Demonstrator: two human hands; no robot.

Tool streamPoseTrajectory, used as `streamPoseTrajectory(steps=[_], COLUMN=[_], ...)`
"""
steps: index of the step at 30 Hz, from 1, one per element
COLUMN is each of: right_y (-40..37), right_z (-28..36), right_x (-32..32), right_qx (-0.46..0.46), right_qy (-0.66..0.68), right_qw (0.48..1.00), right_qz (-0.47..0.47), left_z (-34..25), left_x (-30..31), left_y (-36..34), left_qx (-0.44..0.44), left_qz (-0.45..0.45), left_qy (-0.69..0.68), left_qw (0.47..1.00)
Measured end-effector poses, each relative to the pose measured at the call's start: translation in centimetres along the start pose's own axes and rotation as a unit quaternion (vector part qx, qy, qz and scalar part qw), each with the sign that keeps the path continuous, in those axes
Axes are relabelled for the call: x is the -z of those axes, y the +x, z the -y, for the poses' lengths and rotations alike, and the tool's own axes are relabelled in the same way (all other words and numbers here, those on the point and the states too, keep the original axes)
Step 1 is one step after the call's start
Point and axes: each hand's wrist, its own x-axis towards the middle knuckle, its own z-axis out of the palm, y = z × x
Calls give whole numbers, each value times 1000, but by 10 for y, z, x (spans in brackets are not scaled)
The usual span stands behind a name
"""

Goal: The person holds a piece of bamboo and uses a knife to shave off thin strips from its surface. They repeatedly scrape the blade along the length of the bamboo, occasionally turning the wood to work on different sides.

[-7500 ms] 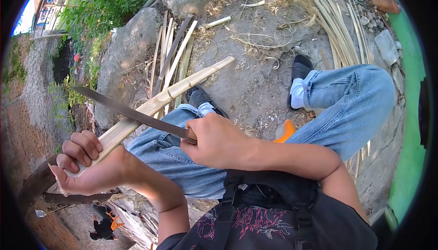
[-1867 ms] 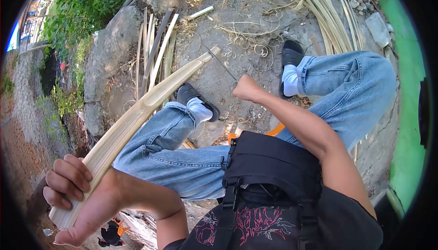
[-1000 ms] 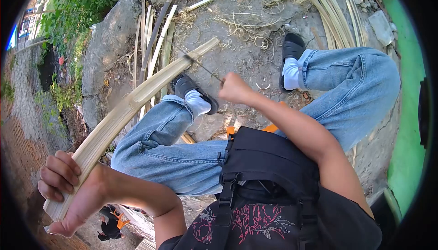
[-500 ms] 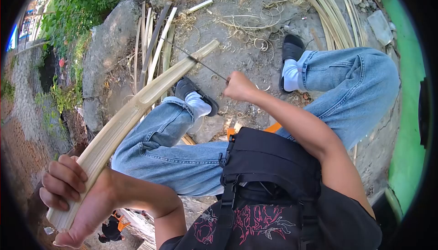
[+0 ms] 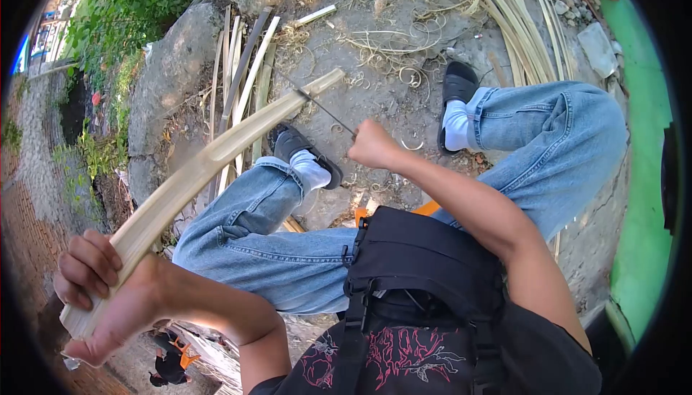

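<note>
My left hand [image 5: 108,287] is closed round the near end of a long, pale split bamboo piece [image 5: 220,151]. It slants up and away from me above my left leg, with a node swelling partway along. My right hand [image 5: 375,145] is a fist, and a thin dark knife blade [image 5: 328,112] runs out of it. The blade lies across the bamboo close to its far end, touching it. The knife's handle is hidden inside the fist.
Bamboo strips [image 5: 245,70] lie beyond my left sandal [image 5: 306,153]. More long strips [image 5: 515,27] lie at the upper right, with curled shavings [image 5: 404,49] between. A green wall [image 5: 638,179] runs along the right. Another person [image 5: 169,359] is at the lower left.
The bamboo piece and my left hand have shifted slightly towards the lower left. My right hand has moved a little left and nearer, the blade still across the bamboo's far end.
</note>
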Motion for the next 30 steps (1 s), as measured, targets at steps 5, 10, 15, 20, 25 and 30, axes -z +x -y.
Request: streamPoseTrajectory(steps=[5, 10, 15, 20, 25, 30], right_y=[-58, -12, -14, -74, 5, -37], right_z=[94, 21, 42, 110, -12, 86], right_x=[11, 1, 6, 15, 8, 11], right_qx=[138, -33, -14, 165, -32, 101], right_qy=[78, 71, 18, 70, -18, 87], right_qw=[987, 995, 999, 984, 999, 991], right_qz=[-10, 64, 25, 18, -17, -9], left_z=[5, 2, 4, 1, 1, 1], left_x=[12, 13, 4, 3, 1, 7], left_y=[9, 5, 6, 3, 8, 8], left_qx=[11, 3, -1, -8, -6, 18], left_qz=[54, 50, 21, 26, 24, 31], left_qy=[-54, -31, -9, 3, -1, -36], left_qw=[997, 998, 1000, 1000, 1000, 999])
